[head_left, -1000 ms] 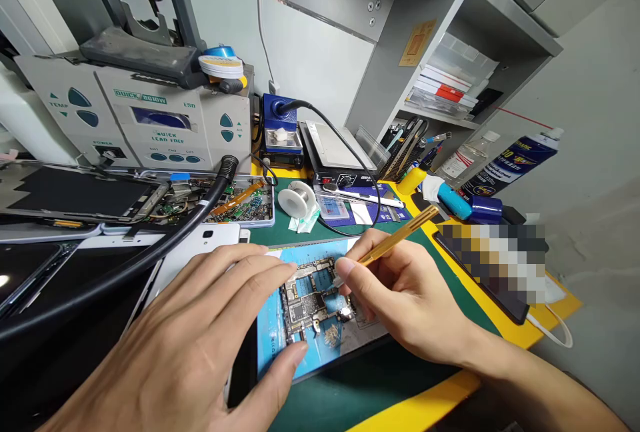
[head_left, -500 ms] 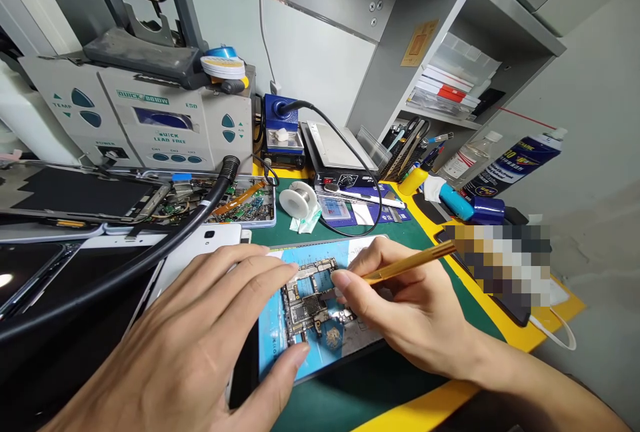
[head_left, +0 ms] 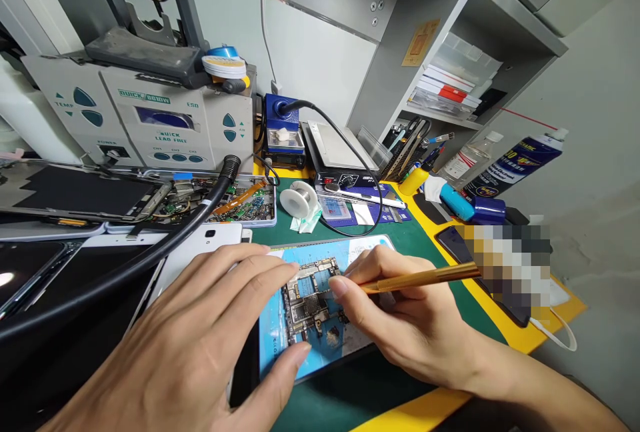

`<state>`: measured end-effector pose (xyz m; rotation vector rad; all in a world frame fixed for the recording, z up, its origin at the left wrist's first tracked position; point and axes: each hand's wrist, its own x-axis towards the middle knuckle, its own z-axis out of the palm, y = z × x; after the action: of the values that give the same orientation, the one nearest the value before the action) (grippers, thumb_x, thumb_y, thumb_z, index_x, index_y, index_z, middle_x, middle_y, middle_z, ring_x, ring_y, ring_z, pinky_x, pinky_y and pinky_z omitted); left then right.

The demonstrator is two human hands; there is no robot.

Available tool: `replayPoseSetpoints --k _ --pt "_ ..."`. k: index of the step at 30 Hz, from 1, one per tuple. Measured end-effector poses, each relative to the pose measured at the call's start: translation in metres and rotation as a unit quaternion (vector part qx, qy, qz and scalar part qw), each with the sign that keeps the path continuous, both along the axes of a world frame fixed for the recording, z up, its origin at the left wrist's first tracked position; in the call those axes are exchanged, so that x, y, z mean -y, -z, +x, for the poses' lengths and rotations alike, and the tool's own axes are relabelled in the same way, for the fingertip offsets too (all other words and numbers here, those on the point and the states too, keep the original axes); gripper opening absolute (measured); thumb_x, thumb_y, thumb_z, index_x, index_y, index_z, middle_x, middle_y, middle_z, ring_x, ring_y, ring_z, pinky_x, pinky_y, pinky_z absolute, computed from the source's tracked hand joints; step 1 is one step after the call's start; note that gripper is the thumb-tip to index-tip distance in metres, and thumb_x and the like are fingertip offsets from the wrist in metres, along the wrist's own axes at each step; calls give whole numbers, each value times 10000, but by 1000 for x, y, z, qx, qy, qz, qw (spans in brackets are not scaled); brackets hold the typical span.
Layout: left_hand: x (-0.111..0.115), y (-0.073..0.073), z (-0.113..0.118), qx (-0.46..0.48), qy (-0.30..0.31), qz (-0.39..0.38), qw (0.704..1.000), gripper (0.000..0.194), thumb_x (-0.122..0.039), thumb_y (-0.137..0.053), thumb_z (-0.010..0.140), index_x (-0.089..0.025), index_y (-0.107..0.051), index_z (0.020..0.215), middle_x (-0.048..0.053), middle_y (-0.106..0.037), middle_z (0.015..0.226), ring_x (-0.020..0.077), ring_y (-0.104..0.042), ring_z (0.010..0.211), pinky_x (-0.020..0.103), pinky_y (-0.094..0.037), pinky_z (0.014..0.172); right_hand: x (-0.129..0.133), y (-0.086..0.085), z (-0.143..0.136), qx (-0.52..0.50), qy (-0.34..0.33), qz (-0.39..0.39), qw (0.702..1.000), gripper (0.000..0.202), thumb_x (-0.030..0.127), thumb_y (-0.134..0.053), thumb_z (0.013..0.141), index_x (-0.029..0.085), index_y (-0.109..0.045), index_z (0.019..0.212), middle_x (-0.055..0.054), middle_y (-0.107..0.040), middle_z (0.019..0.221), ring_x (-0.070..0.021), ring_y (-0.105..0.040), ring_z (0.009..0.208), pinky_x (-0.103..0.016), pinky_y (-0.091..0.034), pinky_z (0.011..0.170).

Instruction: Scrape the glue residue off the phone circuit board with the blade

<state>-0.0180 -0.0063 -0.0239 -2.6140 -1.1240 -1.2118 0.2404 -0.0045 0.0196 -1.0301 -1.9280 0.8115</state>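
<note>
A phone logic board point(head_left: 311, 305) lies on a blue-and-white work pad point(head_left: 274, 345). My left hand point(head_left: 200, 325) is spread along the board's left side, index fingertip at its upper left corner and thumb near its lower edge. Whether those fingertips press on the board I cannot tell. My right hand point(head_left: 400, 305) pinches a slim gold-handled tool point(head_left: 425, 277) like a pen, at the board's right side. Its working tip is hidden behind the fingers. Below the board's right part sits a small pale clump of residue point(head_left: 333, 335) on the pad.
Behind the pad are a solder spool point(head_left: 295, 199) and a white brush point(head_left: 367, 197). A hot-air station point(head_left: 175, 122) stands at the back left, its black hose point(head_left: 165, 239) crossing the left side over phones. A phone point(head_left: 457, 245) with a cable lies at the right.
My right hand has shifted slightly, and the gold handle has tilted lower, its rear end swinging right and down. My left hand and the board look unmoved.
</note>
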Motion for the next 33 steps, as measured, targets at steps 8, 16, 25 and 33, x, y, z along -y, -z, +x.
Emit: replayPoseSetpoints --k 8,16,25,33 --pt "1 0 -1 1 3 -3 1000 394 -295 -660 1065 -258 -653 1457 26 -792 1366 240 -718 1302 369 -500 1236 0 -1 -2 5 0 20 1000 294 175 -766 1083 252 -586 863 65 -540 672 -125 -455 559 -282 -383 522" --pt "1 1 1 -4 0 -3 1000 376 -296 -654 1070 -254 -656 1445 28 -796 1371 242 -704 1330 358 -503 1227 0 -3 -3 8 -3 47 999 312 148 -765 1052 254 -576 829 73 -528 639 -118 -451 524 -281 -378 500" --pt "2 1 0 -2 3 1 1000 391 -283 -659 1063 -247 -656 1452 26 -788 1373 233 -691 1330 341 -470 1250 2 -5 -5 8 -2 48 999 313 143 -769 1044 247 -579 817 65 -540 630 -116 -471 526 -277 -392 503" --pt "2 3 -1 -10 1 7 1000 389 -278 -642 1085 -229 -638 1470 43 -778 1370 236 -656 1348 341 -416 1283 1 -12 -2 -47 27 -162 985 315 403 -778 1108 238 -638 879 41 -569 630 -133 -466 528 -268 -370 474"
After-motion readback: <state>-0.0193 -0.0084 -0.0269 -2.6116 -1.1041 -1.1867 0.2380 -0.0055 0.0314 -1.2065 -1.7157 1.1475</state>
